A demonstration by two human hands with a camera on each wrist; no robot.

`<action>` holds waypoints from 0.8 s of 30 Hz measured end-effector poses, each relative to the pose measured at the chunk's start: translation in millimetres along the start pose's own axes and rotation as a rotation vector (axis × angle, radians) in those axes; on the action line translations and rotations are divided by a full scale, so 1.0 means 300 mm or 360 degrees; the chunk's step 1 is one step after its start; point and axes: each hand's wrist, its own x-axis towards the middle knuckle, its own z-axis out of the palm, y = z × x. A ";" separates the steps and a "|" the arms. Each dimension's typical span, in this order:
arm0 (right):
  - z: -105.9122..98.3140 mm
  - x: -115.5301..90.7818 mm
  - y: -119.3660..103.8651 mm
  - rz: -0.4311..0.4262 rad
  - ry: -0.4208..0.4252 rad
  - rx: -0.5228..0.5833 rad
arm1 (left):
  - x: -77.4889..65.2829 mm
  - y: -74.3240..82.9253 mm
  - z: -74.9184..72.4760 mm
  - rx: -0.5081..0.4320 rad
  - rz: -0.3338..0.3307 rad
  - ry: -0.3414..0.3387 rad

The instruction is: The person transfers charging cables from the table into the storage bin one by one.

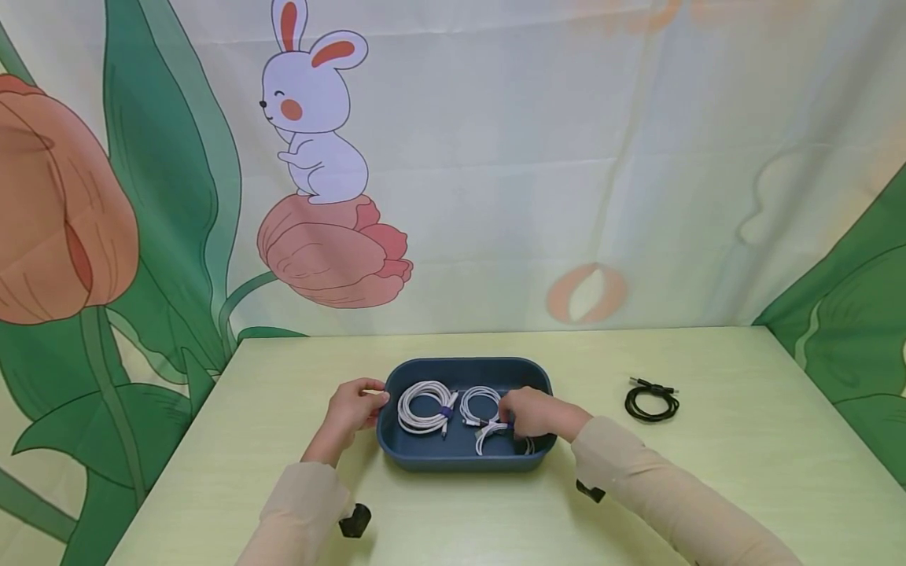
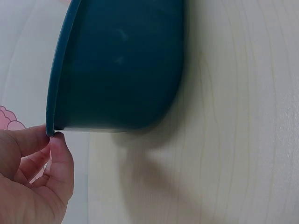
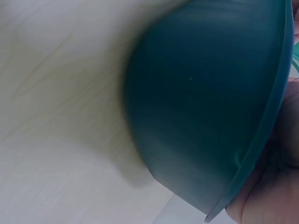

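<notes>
Head view: pinching, with the left grip (image 1: 351, 410), the rim of a dark-blue oval plastic bin (image 1: 463, 464) set on a pale wooden tabletop (image 1: 248, 424). Reaching inside its right end with the right grip (image 1: 532, 412), fingertips hidden, impossible to tell whether clamped, just beside a small white coiled cable (image 1: 465, 405). Farther left inside, a thicker white coiled cable (image 1: 425, 426).

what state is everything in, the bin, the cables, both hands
Bin: upright on the table
Large white cable: coiled, strap around it
Small white cable: coiled
Lower white loops: partly hidden
Black cable: coiled, outside the bin
Left hand: grip pinching the bin
Right hand: inside the bin, grip unclear
</notes>
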 end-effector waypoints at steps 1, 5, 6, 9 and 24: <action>-0.002 -0.002 -0.001 -0.0004 -0.0011 0.0005 | 0.000 -0.001 0.000 -0.0001 0.0002 -0.0001; -0.006 -0.009 -0.006 -0.0018 -0.0058 0.0017 | 0.002 -0.005 0.001 -0.0005 0.0015 -0.0003; -0.006 -0.011 -0.007 -0.0022 -0.0072 0.0021 | 0.003 -0.006 0.001 -0.0007 0.0016 -0.0001; -0.007 -0.016 -0.011 -0.0012 -0.0121 0.0027 | 0.006 -0.008 0.002 -0.0010 0.0023 0.0007; -0.008 -0.018 -0.017 0.0002 -0.0181 -0.0022 | 0.004 -0.004 0.003 -0.0002 0.0009 0.0021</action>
